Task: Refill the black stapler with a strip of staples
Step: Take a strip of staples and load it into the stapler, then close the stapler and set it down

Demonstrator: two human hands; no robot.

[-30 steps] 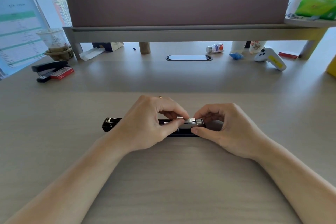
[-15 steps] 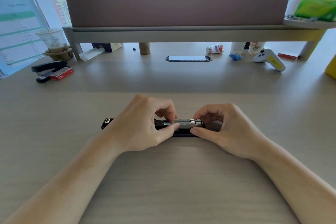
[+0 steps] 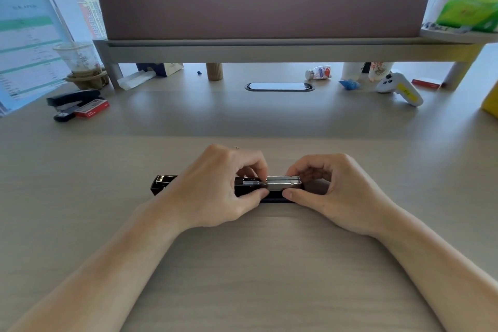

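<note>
Seating is under way at centre frame: the black stapler (image 3: 164,183) lies opened flat on the desk (image 3: 242,264), its strip of staples (image 3: 283,185) pinched by the left hand (image 3: 215,188) and the stapler's end steadied by the closed right hand (image 3: 334,191). Uneven pressure could skew or snap the strip in the channel. Compared with half a second earlier, the left fingertips are set further right, against the strip's end.

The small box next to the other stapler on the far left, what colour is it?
Red with a white label, per the head view: the small box beside the second stapler.
</note>
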